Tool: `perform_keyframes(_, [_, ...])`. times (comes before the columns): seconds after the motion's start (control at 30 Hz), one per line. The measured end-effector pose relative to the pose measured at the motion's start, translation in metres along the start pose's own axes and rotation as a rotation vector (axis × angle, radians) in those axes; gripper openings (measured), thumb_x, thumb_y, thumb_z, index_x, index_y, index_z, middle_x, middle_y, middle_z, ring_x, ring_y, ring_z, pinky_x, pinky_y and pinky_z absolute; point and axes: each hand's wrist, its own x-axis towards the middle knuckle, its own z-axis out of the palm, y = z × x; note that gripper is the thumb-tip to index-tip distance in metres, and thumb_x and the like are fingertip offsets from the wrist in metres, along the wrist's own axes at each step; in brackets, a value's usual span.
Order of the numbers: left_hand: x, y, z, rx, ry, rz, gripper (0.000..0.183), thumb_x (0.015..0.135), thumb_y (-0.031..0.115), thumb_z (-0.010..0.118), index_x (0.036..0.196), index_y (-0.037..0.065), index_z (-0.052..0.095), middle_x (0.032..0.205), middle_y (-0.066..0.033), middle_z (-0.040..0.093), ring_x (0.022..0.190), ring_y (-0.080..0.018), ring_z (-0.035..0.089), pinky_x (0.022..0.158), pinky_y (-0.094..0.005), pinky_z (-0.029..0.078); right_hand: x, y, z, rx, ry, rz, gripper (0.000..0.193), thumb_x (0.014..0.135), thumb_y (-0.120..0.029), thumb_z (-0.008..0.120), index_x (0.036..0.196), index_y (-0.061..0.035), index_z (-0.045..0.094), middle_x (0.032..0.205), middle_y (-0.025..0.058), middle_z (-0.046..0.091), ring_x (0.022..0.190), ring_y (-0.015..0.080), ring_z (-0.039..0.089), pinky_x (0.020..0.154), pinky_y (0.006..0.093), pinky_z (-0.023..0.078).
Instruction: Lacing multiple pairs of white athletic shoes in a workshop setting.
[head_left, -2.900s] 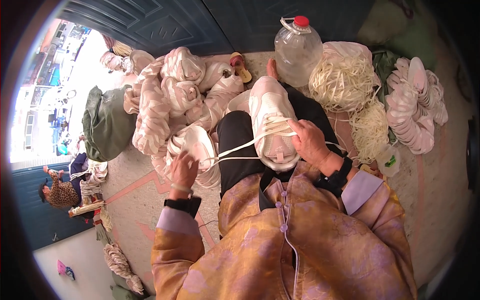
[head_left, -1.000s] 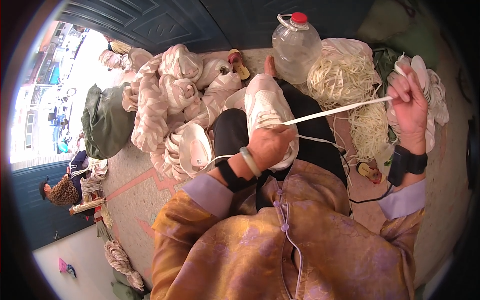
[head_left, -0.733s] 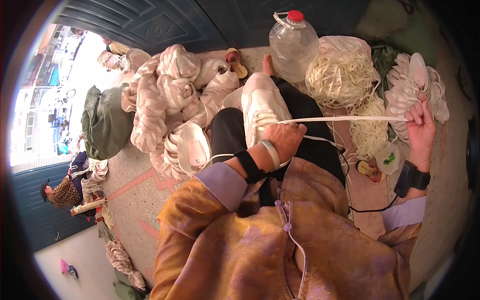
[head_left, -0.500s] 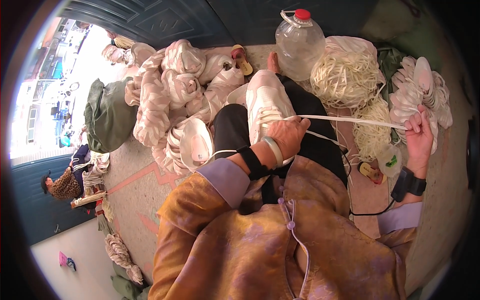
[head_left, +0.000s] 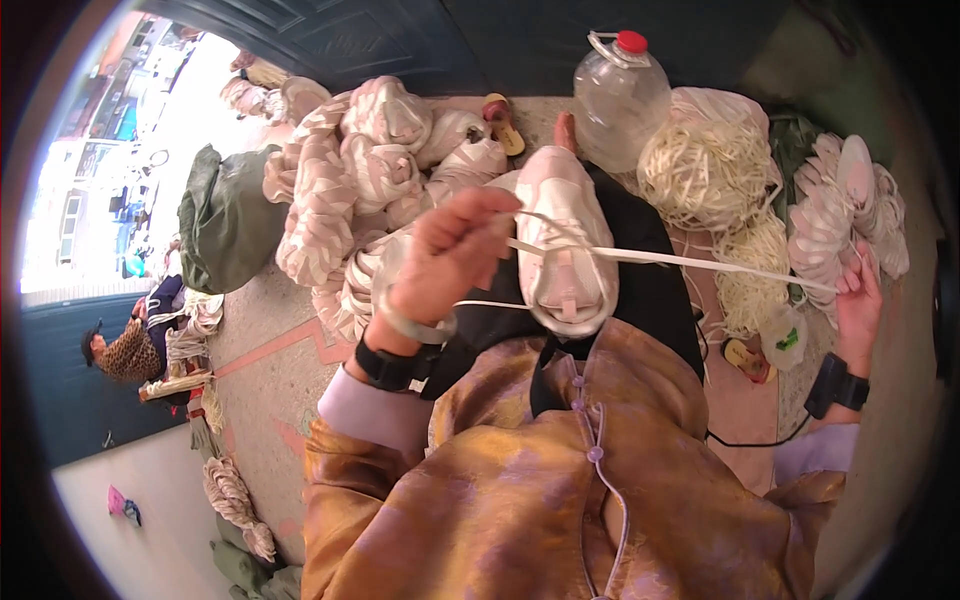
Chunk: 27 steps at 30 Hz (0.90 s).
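Observation:
A pale pink and white shoe (head_left: 565, 250) rests on my lap, over black trousers. A flat white lace (head_left: 680, 260) runs through its eyelets. My left hand (head_left: 450, 255) is raised beside the shoe and pinches one end of the lace near the shoe's upper part. My right hand (head_left: 860, 305) is stretched far out to the right and pinches the other end, so the lace is taut between shoe and hand.
A heap of pale shoes (head_left: 370, 180) lies to my left. A plastic jug with a red cap (head_left: 620, 95) stands ahead. Bundles of white laces (head_left: 710, 165) and a stack of insoles (head_left: 845, 215) lie to the right. A green sack (head_left: 225, 215) sits left; a person crouches outside (head_left: 125, 345).
My right hand has come down from high right to low right, still pulling the lace. My left hand has lifted off the shoe and now pinches the lace above it.

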Motion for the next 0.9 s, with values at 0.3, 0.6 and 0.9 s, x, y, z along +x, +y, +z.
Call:
perform_keyframes(0.3, [-0.047, -0.005, -0.127, -0.391, 0.426, 0.143, 0.012, 0.088, 0.007, 0.052, 0.099, 0.003, 0.057, 0.071, -0.0031, 0.056, 0.049, -0.0078, 0.044, 0.045, -0.0181, 0.035, 0.025, 0.000, -0.088, -0.181, 0.152, 0.059, 0.036, 0.089, -0.014, 0.053, 0.123, -0.0026, 0.048, 0.088, -0.0026, 0.052, 0.064, 0.0042, 0.040, 0.054, 0.0189, 0.033])
perform_keyframes(0.6, [-0.095, -0.020, -0.212, -0.426, 0.666, 0.237, 0.013, 0.087, 0.004, 0.051, 0.099, 0.002, 0.056, 0.070, -0.0049, 0.057, 0.050, -0.0099, 0.047, 0.045, -0.0197, 0.039, 0.031, -0.002, -0.102, -0.346, 0.165, 0.102, 0.036, 0.090, -0.015, 0.048, 0.124, -0.0027, 0.047, 0.093, -0.0029, 0.053, 0.066, 0.0032, 0.042, 0.054, 0.0178, 0.034])
perform_keyframes(0.9, [-0.103, -0.015, -0.258, -0.364, 0.877, 0.325, 0.014, 0.083, 0.000, 0.056, 0.097, 0.004, 0.054, 0.070, -0.0058, 0.056, 0.050, -0.0097, 0.047, 0.045, -0.0191, 0.041, 0.031, 0.001, -0.104, -0.489, 0.170, 0.077, 0.037, 0.087, -0.015, 0.052, 0.123, -0.0043, 0.049, 0.090, -0.0011, 0.055, 0.062, 0.0034, 0.043, 0.050, 0.0175, 0.035])
